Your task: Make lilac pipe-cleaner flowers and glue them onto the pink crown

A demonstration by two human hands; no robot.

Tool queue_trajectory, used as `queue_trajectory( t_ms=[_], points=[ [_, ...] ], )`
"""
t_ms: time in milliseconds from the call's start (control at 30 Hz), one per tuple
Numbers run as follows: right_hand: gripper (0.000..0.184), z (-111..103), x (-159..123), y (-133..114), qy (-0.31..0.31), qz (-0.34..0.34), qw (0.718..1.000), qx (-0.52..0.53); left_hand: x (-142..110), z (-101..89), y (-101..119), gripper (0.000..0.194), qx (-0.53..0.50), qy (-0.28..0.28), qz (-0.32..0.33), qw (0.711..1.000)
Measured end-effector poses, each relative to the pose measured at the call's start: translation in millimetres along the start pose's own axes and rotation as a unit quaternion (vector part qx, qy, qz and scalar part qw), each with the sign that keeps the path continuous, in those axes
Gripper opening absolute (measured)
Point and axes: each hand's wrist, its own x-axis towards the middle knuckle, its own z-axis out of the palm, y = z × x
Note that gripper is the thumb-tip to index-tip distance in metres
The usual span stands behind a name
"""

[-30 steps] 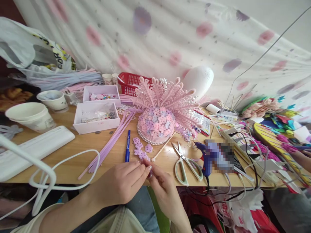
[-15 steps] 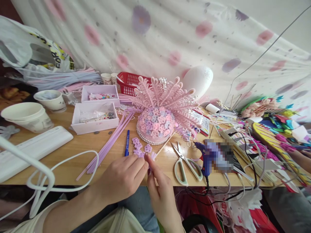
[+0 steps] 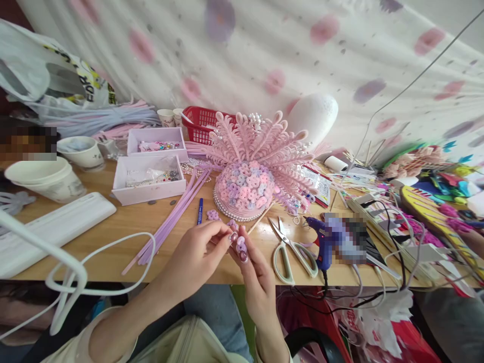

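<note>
My right hand (image 3: 259, 277) pinches a small looped purple pipe-cleaner flower (image 3: 241, 245) between thumb and fingers above the table's front edge. Against it, my left hand (image 3: 198, 259) is closed in a thumb-and-finger pinch at the flower's left side; its tips partly cover what they grip. Another purple flower (image 3: 212, 215) lies just beyond, beside a blue marker (image 3: 200, 210). Behind stands a dome covered in pink, purple and blue flowers (image 3: 247, 184), rimmed with pearl beads and backed by pink feather-like plumes (image 3: 260, 133).
Open scissors (image 3: 291, 249) and a blue glue gun (image 3: 321, 239) lie to the right, with cables over the edge. Purple pipe cleaners (image 3: 172, 222), white bead boxes (image 3: 149, 180), paper cups (image 3: 45, 179) and a white cable (image 3: 109, 292) are on the left. A red basket (image 3: 202, 123) stands behind.
Both hands have turned so that the fingertips and the purple flower between them now show. The view has shifted slightly. The dome and tools stay in place.
</note>
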Motion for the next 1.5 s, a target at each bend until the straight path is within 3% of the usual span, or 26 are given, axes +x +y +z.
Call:
queue_trajectory(
  t_ms=[133,267,400,533,633,800,1067,1267,1500],
  points=[
    [0.04,-0.5,2.3,-4.8,-0.033,0.044,0.992,0.115,-13.2,3.3,-9.4,0.013,0.021,0.063,0.128,0.99],
    [0.037,-0.5,2.3,-5.1,-0.018,0.053,0.996,0.076,-18.1,9.8,-18.1,0.016,0.081,0.091,0.215,0.969],
    [0.035,-1.8,2.4,-4.3,0.0,0.045,0.999,0.013,-16.9,7.2,-22.6,0.016,0.171,0.078,0.257,0.948],
    [0.036,-3.1,3.1,-4.1,-0.001,0.036,0.999,-0.013,-17.1,3.6,-26.1,0.024,0.294,0.042,0.307,0.904],
    [0.037,-1.9,3.9,-3.6,-0.008,0.037,0.999,-0.012,-19.5,7.2,-30.5,0.024,0.35,0.049,0.301,0.886],
    [0.036,0.9,3.4,-1.1,-0.006,0.026,0.999,-0.017,-23.1,11.3,-29.9,0.022,0.329,0.07,0.267,0.903],
    [0.031,0.6,2.7,-9.1,-0.022,0.03,0.998,-0.045,-19.5,2.1,-19.7,0.02,0.333,0.068,0.304,0.89],
    [0.033,2.3,3.6,-13.2,-0.011,0.037,0.999,-0.032,-20.7,5.2,-19.2,0.016,0.256,0.08,0.274,0.923],
    [0.033,-2.3,4.5,-12.6,-0.027,0.046,0.998,0.014,-24.1,6.3,-18.2,0.019,0.215,0.078,0.278,0.933]
  ],
)
